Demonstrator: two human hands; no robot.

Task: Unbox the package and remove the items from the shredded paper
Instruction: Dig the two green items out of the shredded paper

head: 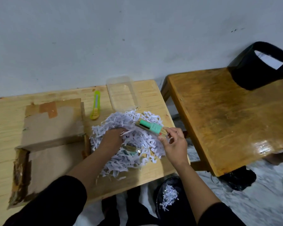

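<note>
Over shredded paper (129,141), right hand (173,144) pinches green bottle (151,128).

Pale grey wall (137,38), scuffed. Light wooden table (145,95) against it; darker glossy wooden table (227,111) beside, bearing black bin (258,66). Floor (268,185) pale

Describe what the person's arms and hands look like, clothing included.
Both hands, left hand and right hand, are bare: no gloves, rings, watch or bands are visible. Each arm wears a black sleeve pushed up toward the elbow, leaving the forearms uncovered. The sleeves look plain, with no visible markings.
</note>
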